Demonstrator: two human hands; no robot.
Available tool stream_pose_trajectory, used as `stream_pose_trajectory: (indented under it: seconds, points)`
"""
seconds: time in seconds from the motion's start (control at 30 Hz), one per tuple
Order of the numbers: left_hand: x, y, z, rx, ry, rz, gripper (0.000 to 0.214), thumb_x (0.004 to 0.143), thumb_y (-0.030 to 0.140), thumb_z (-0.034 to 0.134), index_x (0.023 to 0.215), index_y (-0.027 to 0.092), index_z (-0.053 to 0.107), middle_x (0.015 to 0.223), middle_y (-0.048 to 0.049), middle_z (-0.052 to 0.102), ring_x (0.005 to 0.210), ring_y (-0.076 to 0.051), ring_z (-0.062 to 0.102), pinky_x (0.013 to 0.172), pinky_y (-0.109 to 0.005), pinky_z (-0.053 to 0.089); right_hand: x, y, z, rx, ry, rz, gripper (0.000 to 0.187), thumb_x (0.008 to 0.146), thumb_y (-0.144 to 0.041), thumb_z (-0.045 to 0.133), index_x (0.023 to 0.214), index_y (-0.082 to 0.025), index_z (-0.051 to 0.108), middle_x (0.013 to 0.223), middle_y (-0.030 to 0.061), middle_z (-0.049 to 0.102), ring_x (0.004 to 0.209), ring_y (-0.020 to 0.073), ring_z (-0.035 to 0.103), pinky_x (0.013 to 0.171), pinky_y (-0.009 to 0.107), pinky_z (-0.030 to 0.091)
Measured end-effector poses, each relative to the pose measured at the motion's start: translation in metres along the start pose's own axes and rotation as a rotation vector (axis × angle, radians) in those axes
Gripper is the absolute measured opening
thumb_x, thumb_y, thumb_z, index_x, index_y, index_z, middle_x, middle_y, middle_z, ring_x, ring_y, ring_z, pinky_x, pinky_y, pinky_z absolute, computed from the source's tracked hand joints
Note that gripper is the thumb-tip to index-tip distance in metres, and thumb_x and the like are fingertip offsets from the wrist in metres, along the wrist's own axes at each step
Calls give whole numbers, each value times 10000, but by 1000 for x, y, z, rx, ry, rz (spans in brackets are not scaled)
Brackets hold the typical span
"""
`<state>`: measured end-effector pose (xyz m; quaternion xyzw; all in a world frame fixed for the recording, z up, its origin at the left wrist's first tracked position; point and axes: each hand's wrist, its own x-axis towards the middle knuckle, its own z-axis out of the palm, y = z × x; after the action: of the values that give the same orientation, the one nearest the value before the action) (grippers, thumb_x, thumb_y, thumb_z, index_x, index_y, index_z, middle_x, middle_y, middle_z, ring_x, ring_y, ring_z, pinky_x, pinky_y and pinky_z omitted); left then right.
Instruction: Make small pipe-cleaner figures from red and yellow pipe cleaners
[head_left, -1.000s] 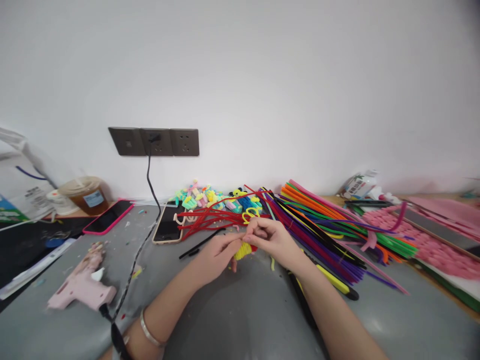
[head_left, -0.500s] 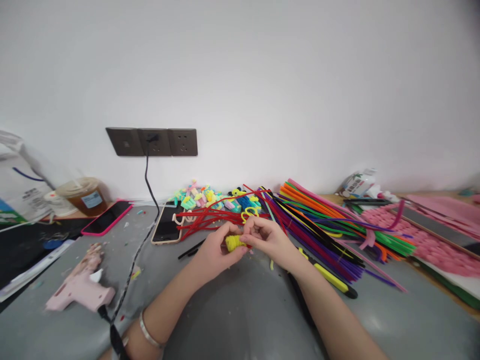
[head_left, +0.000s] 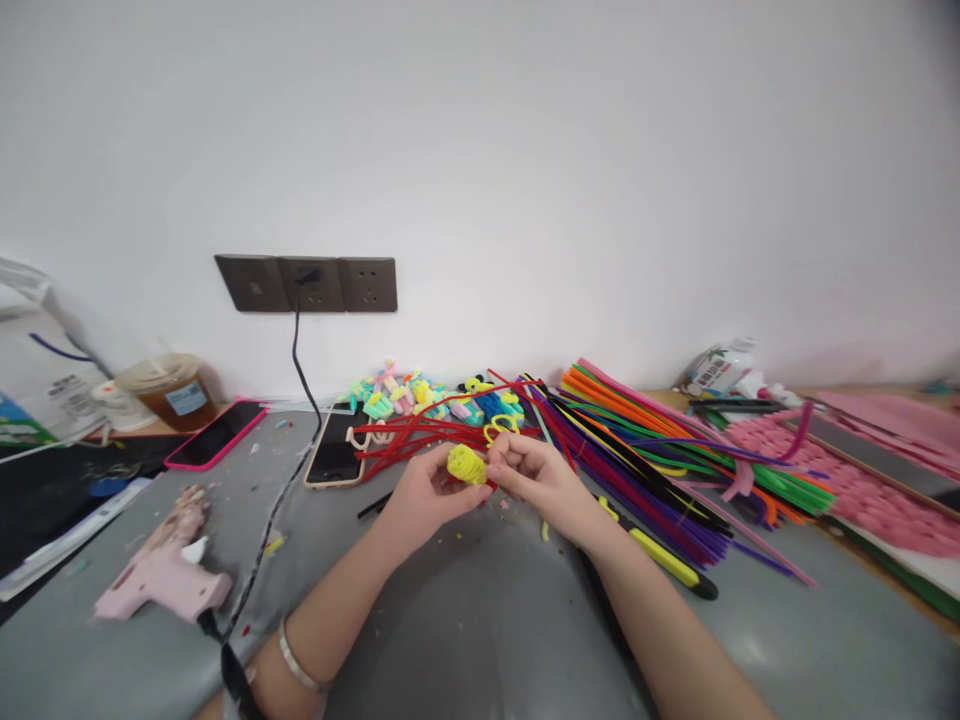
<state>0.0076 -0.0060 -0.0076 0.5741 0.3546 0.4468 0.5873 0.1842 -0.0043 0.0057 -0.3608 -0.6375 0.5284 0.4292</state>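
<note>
A small yellow pipe-cleaner coil sits between my two hands just above the grey table mat. My left hand has its fingers curled round the coil's left side. My right hand pinches the coil's right end, where a bit of red shows. Straight behind the hands lie red pipe cleaners, and to the right a big fan of coloured pipe cleaners.
A pink glue gun lies at the left with its black cable running up to a wall socket. Two phones, a drink cup, a yellow-handled cutter, small finished craft pieces and pink foam sheets surround the hands.
The yellow coil has risen from under my hands to between my fingertips and turned. Both hands shifted slightly left and up.
</note>
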Motion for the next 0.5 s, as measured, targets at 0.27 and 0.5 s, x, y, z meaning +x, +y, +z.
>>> stream_pose_trajectory:
  seconds: [0.27, 0.5]
  points:
    - [2, 4, 0, -146, 67, 3, 391, 632, 211, 830, 954, 169, 612, 891, -4, 661, 831, -138, 627, 759, -232, 514, 0, 3, -6, 9, -3, -8, 289, 814, -449, 705, 824, -172, 621, 599, -34, 558, 516, 98, 506, 491, 214, 428]
    - [4, 0, -4, -156, 25, 95, 328, 684, 183, 803, 885, 186, 544, 801, 42, 583, 748, -91, 583, 715, -192, 503, -2, -2, -4, 6, -2, -26, 314, 835, -482, 677, 804, -189, 569, 611, -42, 525, 534, 103, 497, 495, 220, 417]
